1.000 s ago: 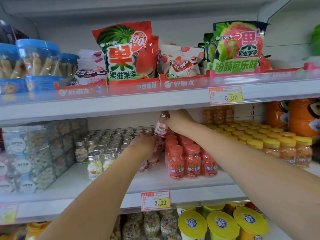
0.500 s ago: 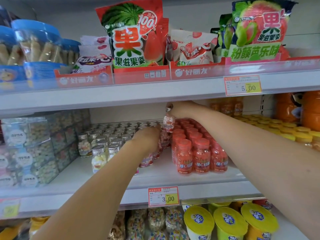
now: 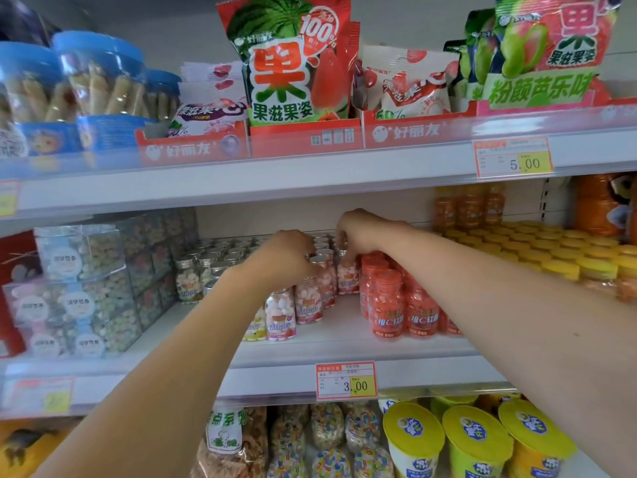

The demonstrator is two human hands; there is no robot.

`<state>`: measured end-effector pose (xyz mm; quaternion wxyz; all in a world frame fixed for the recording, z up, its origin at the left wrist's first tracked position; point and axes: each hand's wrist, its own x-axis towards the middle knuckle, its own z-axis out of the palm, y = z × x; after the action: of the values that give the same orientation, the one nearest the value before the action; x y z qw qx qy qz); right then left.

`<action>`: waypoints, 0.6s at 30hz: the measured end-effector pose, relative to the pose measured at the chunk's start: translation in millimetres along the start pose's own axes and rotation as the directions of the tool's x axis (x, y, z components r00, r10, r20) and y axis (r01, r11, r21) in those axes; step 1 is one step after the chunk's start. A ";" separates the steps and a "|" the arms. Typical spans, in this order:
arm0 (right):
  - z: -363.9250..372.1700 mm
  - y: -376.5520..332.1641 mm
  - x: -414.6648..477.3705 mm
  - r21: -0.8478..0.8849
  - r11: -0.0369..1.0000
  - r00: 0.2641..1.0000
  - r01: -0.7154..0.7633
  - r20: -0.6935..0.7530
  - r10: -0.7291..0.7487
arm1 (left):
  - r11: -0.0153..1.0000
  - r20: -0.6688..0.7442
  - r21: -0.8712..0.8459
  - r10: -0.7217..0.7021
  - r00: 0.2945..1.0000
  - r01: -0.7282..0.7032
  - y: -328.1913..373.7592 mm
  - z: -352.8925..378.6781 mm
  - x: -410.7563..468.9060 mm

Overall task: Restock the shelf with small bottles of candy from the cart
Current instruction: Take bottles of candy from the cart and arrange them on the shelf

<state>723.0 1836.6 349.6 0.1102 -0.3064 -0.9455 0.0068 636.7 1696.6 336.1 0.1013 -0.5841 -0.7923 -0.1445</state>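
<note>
Pink candy bottle (image 3: 347,279) upright on the shelf (image 3: 344,343), directly below your right hand (image 3: 365,232), which pinches its cap from above. Your left hand (image 3: 291,253) sits just left, at the next bottle (image 3: 324,276); grip hidden. Red bottles (image 3: 389,298) crowd its right side.

Fingertips of left hand (image 3: 291,251) hidden among silver caps (image 3: 227,252), right hand (image 3: 367,232) seemingly pinching pink bottle (image 3: 347,279) — fingers unseen
</note>
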 end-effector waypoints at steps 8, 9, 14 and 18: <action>4.5 -6.5 -12.0 -0.124 0.992 0.999 0.036 -0.021 -0.039 | 0.963 -0.148 -0.220 -0.189 0.971 0.154 -27.7 -21.7 -31.4; 4.3 -6.6 -14.1 -0.120 0.992 0.998 0.049 -0.031 -0.053 | 0.950 -0.182 -0.249 -0.235 0.955 0.187 -34.0 -24.2 -36.8; 4.5 -12.5 -23.0 0.155 0.972 0.980 0.176 -0.124 -0.158 | 0.851 -0.255 -0.396 -0.463 0.849 0.345 -70.6 -23.9 -59.2; 10.8 -26.2 -31.3 0.189 0.961 0.980 0.201 -0.044 -0.196 | 0.744 -0.057 -0.475 -0.559 0.827 0.470 -83.8 -11.2 -57.7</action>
<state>730.2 1797.7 334.8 0.1512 -0.1981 -0.9648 0.0835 573.7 1617.8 318.3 -0.0005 -0.3317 -0.8549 -0.3989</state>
